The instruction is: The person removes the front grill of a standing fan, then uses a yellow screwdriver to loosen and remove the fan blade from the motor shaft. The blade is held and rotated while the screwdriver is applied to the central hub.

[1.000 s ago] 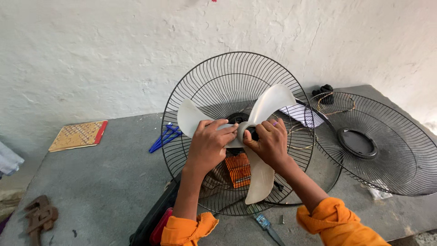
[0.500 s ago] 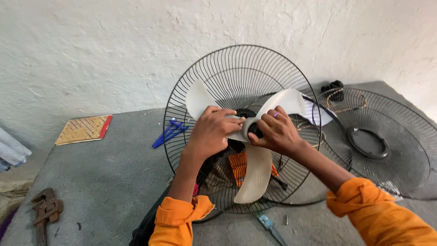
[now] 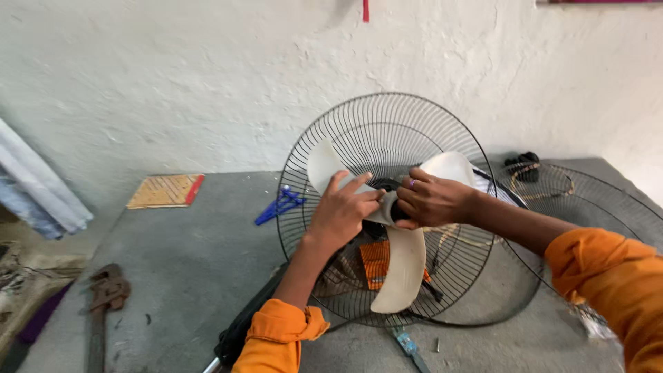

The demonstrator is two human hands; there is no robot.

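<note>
Since the earlier frames the blade (image 3: 404, 262) has been turned a little, one vane now hanging straight down below the hands, and the view has been pulled back and to the left. Both hands are closed at the hub (image 3: 388, 206): the left hand (image 3: 343, 211) is laid over the root of the upper left vane with fingers curled, and the right hand (image 3: 434, 200) is wrapped around the hub from the other side. The blade sits in front of the upright rear grille (image 3: 387, 124), directly between the two hands.

The blade is judged light, thin plastic, stiff near the hub but springy and easily cracked at the tips; its smooth surface may slip. It is best taken at the hub or vane roots, as is done here. The grille is judged light wire, easily bent.

The hub centre and any nut or shaft are covered by the fingers. The motor behind the grille is mostly hidden; only an orange part (image 3: 376, 262) is seen below the left hand. The second grille (image 3: 608, 200) beyond the right hand is cut off by the sleeve (image 3: 608, 269). The counter (image 3: 186, 276) is grey.
</note>
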